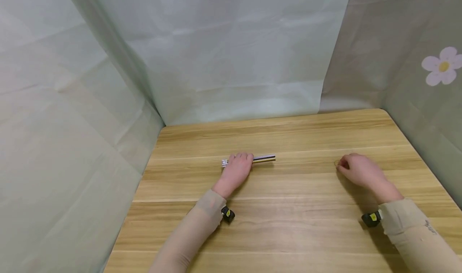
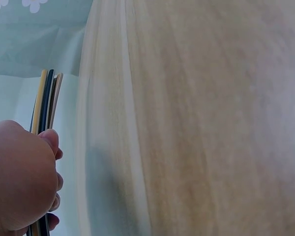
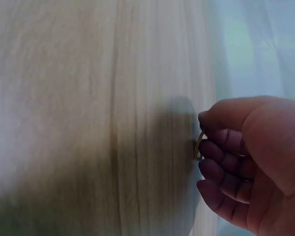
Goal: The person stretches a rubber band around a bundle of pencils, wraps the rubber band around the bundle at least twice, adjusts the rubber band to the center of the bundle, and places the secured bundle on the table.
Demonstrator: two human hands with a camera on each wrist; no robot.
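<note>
**Left hand on a bundle of rods, right hand pinching a thin band**

A bundle of thin rods (image 1: pixel 261 158) lies on the wooden surface (image 1: pixel 296 216), a little left of centre and toward the far edge. Its long axis runs left to right across the person's view, roughly parallel to that far edge. One end points left past the knuckles; the longer exposed part points right, toward the other hand.

The left hand (image 1: pixel 236 171) lies over the left part of the bundle, fingers curled down over it. In the left wrist view the fingers (image 2: pixel 51 142) wrap round the rods, which show there as several cream and dark strips (image 2: pixel 45 101) packed side by side, so the grip looks closed.

The right hand (image 1: pixel 357 169) rests on the surface well apart from the bundle, off to its right and at about the same depth. Its fingers are curled, and the right wrist view shows the fingertips (image 3: pixel 214 147) pinching a thin yellowish band (image 3: pixel 198 146) against the wood.

The left hand is clearly nearer, already on the rods; the free right end of the bundle faces the band.
</note>
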